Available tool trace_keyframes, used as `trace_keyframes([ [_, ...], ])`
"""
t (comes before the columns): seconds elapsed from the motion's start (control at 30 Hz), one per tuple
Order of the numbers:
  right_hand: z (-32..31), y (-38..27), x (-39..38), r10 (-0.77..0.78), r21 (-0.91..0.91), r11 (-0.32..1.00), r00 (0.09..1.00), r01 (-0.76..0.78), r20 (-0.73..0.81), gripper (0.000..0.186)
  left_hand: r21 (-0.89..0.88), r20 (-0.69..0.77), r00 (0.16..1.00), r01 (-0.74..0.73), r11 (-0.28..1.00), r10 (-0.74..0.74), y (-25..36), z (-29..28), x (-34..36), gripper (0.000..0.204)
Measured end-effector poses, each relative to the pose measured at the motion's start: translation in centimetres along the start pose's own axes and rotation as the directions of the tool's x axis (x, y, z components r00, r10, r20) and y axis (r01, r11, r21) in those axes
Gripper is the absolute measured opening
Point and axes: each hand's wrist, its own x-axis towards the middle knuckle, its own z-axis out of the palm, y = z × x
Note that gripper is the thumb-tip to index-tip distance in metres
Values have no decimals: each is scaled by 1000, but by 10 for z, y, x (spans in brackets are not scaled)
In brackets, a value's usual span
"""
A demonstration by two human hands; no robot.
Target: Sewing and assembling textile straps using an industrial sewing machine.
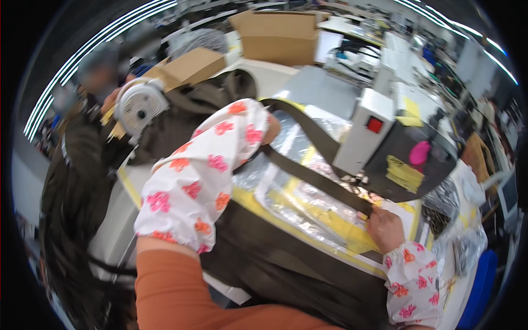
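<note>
A dark olive fabric strap (pixel 316 175) runs across the sewing bed toward the needle area of a white sewing machine (pixel 363 132). Its right end is pinched between the fingers of my right hand (pixel 385 228), just below the machine's head. Far to the left, my left hand (pixel 272 130) is by the strap's other end; the patterned sleeve cover hides its fingers. A second length of the strap (pixel 308 126) curves from near that hand to the machine. Dark olive cloth (pixel 264 247) of the same colour hangs along the table's near edge.
Clear plastic and yellow tape (pixel 352 236) cover the work surface. More dark cloth (pixel 198 104) is heaped at the left beside a white fan (pixel 141 104). An open cardboard box (pixel 279 38) stands at the back. People are at the far left; plastic bags (pixel 465 247) lie at right.
</note>
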Motion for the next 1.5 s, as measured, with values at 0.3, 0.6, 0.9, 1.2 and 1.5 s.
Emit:
trace_keyframes([
  [0.3, 9, -45, 54, 61, 185, 981, 998, -55, -27, 7, -155, -816, 456, 420, 894, -355, -8, -27, 32, 11],
  [0.6, 42, -64, 128, 189, 145, 976, 963, -163, -194, 26, -4, -895, 441, 139, 990, -66, 82, -19, -4, 33],
  [0.9, -53, -89, -6, 121, 614, 746, 959, -259, 257, 26, -356, -853, 519, -498, 791, -56, 210, 81, -99, 15],
  [1.2, -41, -92, -22, 309, 648, 628, 903, -430, 300, 23, -548, -739, 667, -510, 663, -98, 216, 75, -93, 17],
  [1.5, -37, -77, -28, 290, 662, 459, 804, -592, 518, 22, -531, -763, 632, -494, 689, -135, 216, 77, -89, 31],
])
